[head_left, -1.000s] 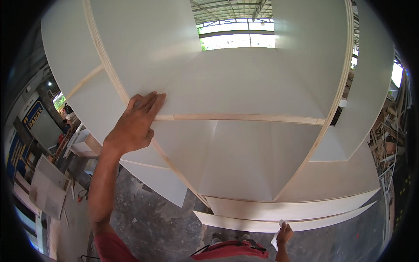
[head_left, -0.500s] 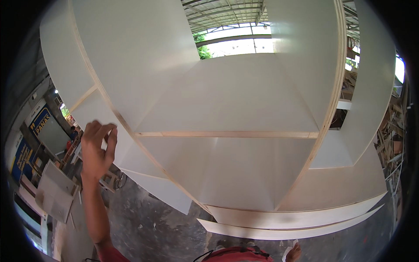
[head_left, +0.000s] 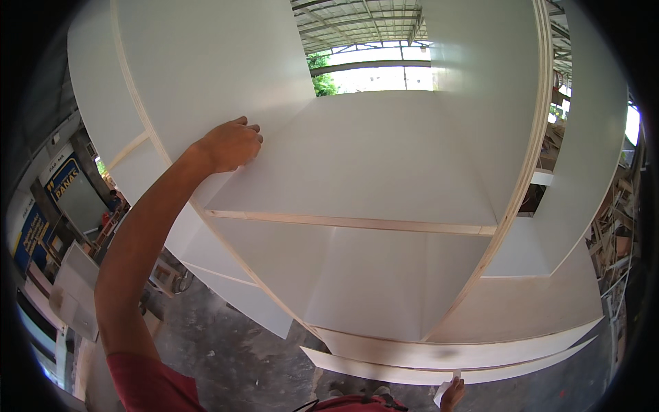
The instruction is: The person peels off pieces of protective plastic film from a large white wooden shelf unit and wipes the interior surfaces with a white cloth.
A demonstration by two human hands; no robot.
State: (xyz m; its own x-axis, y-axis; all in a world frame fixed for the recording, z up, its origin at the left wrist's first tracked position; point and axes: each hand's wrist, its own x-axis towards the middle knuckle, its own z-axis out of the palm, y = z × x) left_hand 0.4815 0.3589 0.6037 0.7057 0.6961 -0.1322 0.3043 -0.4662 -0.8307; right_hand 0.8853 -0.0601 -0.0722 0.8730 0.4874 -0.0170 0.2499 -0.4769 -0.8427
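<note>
One white plywood cabinet [head_left: 384,172] on rough concrete floor [head_left: 226,350] under open metal roof [head_left: 357,20].

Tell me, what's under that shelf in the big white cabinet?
Under the shelf of the white cabinet is an open compartment with white walls and nothing in it. The floor behind the cabinet is hidden.

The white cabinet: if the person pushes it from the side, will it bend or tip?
The white cabinet probably stays stiff: thick plywood edges and a fixed shelf brace it. Being tall and wide, it looks heavy. The left hand lies flat on its smooth panel, so it may slip.
</note>
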